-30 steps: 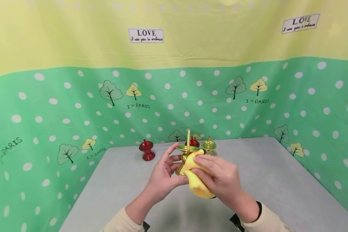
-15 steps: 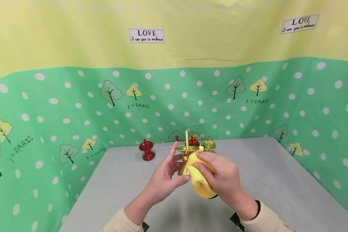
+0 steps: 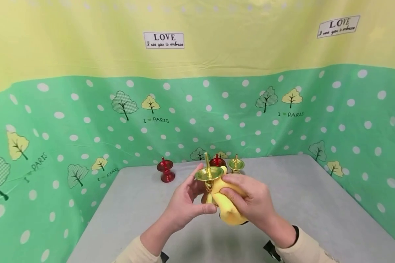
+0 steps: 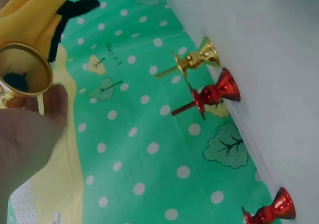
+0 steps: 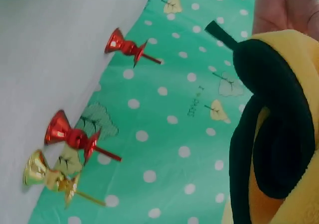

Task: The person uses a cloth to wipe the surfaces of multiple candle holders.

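Observation:
My left hand [image 3: 184, 209] holds a gold candle holder [image 3: 209, 174] off the table, its spike pointing up and tilted a little left. The dish faces partly toward the head camera. In the left wrist view the hollow flared base of this candle holder [image 4: 46, 77] shows beside the thumb. A yellow cloth [image 3: 229, 212] with black edging is bunched in my right hand [image 3: 251, 199], pinched between thumb and fingers. It presses against the candle holder's right side and hides part of the stem and base. In the right wrist view the cloth [image 5: 301, 59] shows its black border.
At the back of the grey table [image 3: 125, 212] stand two red candle holders, one at left [image 3: 166, 171] and one at centre [image 3: 218, 162], partly hidden by the held one. Another gold candle holder [image 3: 236, 165] is beside the latter. A green and yellow printed curtain [image 3: 197, 109] hangs behind.
The held candle holder has tipped so that its dish faces the head camera more and its spike leans left. The cloth stays against its side. The standing candle holders have not moved.

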`<state>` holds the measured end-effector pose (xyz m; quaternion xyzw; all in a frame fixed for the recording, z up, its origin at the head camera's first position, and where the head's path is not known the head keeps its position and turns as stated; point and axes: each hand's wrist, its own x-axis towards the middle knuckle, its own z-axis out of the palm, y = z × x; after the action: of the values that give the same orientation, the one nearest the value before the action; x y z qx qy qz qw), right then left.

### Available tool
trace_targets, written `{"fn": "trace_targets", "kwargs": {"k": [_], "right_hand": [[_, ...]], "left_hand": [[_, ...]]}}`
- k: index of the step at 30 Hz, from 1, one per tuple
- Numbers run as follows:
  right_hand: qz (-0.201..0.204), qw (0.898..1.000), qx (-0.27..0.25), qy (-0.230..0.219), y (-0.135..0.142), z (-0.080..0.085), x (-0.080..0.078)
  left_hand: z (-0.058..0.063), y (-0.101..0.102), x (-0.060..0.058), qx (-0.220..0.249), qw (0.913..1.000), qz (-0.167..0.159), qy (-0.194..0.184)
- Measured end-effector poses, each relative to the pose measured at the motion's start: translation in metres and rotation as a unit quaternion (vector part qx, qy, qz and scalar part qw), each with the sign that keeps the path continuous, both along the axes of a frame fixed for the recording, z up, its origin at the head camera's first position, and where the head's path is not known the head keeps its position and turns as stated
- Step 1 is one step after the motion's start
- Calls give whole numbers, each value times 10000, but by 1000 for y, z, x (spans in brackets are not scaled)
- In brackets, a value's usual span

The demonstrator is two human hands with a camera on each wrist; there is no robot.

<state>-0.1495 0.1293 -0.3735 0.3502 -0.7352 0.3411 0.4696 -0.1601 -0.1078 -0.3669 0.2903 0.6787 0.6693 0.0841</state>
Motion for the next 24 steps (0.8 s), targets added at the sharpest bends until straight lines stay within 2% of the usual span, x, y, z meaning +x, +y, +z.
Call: {"fn": "trace_targets", "kwargs": {"k": [3, 7, 9, 12, 16, 21, 24], "right_hand": [[-211, 9995, 95, 229, 2, 0, -2], [-476, 9955, 536, 620, 5, -3, -6], [-565, 9918, 810, 810, 6, -6, -7], [-765, 9888, 1058, 728, 7, -10, -6], [-902, 9879, 1220, 332, 5, -14, 0], [-429, 9874, 1414, 572, 1, -17, 5], [-574, 9895, 1275, 380, 5, -18, -1]], "left_hand": [[0, 1, -1, -43, 9999, 100, 95], [1, 6, -4, 223, 9976, 297, -581], [0, 8, -7, 280, 9945, 511, -868], [-1, 10, -9, 303, 9917, 643, -1071], [-4, 12, -10, 303, 9908, 759, -1075], [-4, 12, -10, 579, 9901, 933, -876], [-4, 13, -10, 770, 9892, 941, -816]]}}
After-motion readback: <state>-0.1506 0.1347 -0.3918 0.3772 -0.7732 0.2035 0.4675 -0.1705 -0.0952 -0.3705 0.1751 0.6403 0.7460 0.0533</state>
